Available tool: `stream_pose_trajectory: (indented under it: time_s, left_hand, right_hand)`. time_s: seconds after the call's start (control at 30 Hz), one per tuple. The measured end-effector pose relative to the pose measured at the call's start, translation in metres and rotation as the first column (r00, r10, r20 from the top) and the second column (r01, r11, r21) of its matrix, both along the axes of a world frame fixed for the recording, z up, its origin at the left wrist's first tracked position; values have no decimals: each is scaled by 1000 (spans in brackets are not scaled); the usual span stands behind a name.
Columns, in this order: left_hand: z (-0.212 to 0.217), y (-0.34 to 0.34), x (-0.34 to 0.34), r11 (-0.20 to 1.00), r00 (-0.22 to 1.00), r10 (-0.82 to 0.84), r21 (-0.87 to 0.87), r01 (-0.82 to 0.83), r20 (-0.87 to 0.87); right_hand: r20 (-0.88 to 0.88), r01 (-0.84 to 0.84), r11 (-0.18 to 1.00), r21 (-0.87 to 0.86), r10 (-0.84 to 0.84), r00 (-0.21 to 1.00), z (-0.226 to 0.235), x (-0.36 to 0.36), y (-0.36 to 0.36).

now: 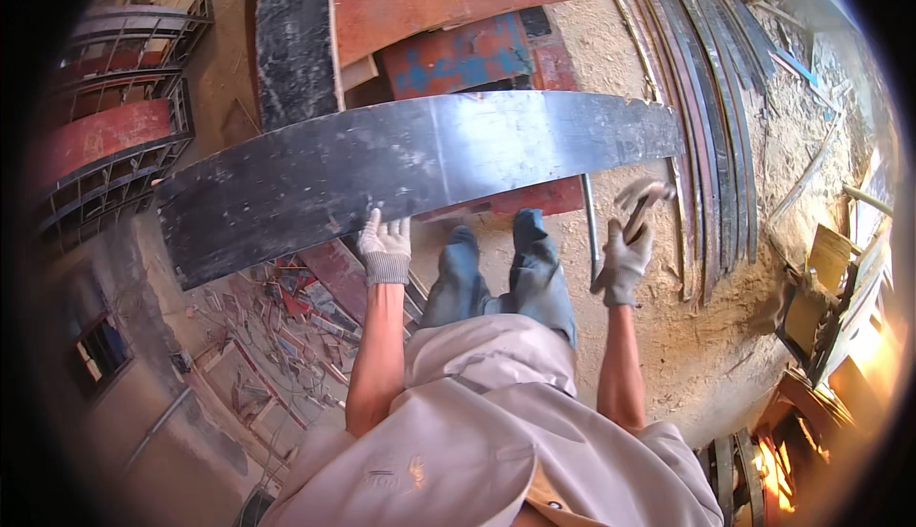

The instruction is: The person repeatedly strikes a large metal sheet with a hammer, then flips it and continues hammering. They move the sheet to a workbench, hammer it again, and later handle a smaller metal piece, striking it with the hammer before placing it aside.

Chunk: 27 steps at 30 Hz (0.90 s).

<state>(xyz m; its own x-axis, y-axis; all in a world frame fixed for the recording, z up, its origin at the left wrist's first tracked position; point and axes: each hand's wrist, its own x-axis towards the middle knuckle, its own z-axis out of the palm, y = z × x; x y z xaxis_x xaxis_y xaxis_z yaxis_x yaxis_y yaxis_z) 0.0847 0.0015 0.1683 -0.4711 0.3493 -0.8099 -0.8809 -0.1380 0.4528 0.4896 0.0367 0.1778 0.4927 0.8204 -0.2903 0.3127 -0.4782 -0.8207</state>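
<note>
A long black board (353,165) lies crosswise in front of me, its face scuffed and shiny in the middle. My left hand (385,239), in a pale knitted glove, grips the board's near edge, one finger stretched onto the face. Where its other fingers end is partly hidden at the edge. To the right, my gloved right hand (625,265) is closed round a hammer (637,212), held up with the head away from me. The head is somewhat blurred. Between the hammer and the board's right end there is a gap.
Reddish sheets (410,2) and a dark plank (294,41) lie beyond the board. Several long boards (706,98) are stacked at right. A metal pipe (590,222) stands out near my right hand. Scrap wood (277,336) litters the left; framed panels (114,136) stand far left.
</note>
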Motion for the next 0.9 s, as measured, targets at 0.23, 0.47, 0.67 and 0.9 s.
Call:
stream_pose_trajectory:
  time_s: [0.23, 0.47, 0.67, 0.9]
  left_hand:
    - [14, -68, -121, 987, 992, -123, 102, 121, 7]
    - [21, -110, -194, 864, 904, -425, 273, 422, -52]
    - [20, -127, -218, 757, 842, -530, 393, 522, -99]
    - [12, -122, -232, 948, 945, -318, 5, 319, -79]
  right_hand:
    - [-398, -367, 925, -97, 302, 866, 105, -182, 2]
    - [-447, -767, 632, -107, 659, 605, 94, -393, -65]
    - [-202, -815, 566, -123, 790, 579, 77, -469, -69]
    - [-52, -755, 606, -250, 770, 636, 91, -488, -150]
